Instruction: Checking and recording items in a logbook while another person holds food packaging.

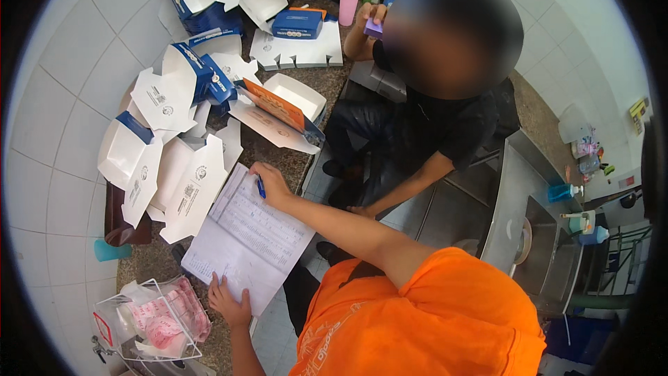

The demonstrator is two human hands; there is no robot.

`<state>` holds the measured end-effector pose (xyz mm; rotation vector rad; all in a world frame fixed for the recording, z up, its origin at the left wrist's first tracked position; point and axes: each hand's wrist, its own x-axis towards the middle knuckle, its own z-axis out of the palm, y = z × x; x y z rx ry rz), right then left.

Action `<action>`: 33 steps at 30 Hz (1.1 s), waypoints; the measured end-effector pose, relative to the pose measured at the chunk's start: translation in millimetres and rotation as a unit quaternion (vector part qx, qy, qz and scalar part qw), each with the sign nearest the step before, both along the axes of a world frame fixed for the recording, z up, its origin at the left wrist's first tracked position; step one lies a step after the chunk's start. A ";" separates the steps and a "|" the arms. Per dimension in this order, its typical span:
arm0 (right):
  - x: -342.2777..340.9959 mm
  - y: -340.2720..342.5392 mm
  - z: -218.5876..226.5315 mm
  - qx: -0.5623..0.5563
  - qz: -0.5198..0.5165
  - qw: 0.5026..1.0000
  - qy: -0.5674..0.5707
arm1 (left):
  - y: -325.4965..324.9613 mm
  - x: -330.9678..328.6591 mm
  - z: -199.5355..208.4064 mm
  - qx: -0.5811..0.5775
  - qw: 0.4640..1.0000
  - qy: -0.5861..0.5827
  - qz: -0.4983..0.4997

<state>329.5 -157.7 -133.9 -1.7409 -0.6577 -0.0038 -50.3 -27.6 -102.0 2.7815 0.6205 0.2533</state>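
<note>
An open notebook (240, 257) with handwritten pages lies on the speckled stone counter, partly over its front edge. My right hand (273, 184) is closed around a blue pen (261, 186) at the far edge of the written page. My left hand (229, 304) rests on the near page with its fingers spread, holding nothing. White folded paper boxes (184, 195) stand piled just beyond the notebook. A blue-and-orange box (278, 106) stands nearest to my right hand. Beside my left hand is a white wire basket (149, 320) with pink-printed paper in it.
Across from me sits a person in a black shirt (452, 122), one hand raised with a purple object (374, 28). A pink cup (348, 6) and flat stacked cartons (299, 50) are at the back. A teal cup (111, 249) stands by the tiled wall. On the right is a metal sink (539, 244).
</note>
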 end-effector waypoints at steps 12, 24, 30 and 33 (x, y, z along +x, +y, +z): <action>37.2 -18.8 5.4 -0.026 0.070 0.995 -0.059 | 9.5 2.4 1.3 -0.004 0.997 0.067 -0.036; 35.3 -29.7 -3.6 -0.020 0.094 0.990 -0.104 | 10.2 3.5 -4.4 0.037 0.997 0.043 -0.045; 35.0 -29.0 -1.4 -0.028 0.082 0.989 -0.117 | 11.5 2.2 -4.2 0.030 0.998 0.046 -0.040; 35.8 -28.9 -2.0 -0.041 0.081 0.989 -0.114 | 11.6 2.2 -3.5 0.033 0.997 0.056 -0.036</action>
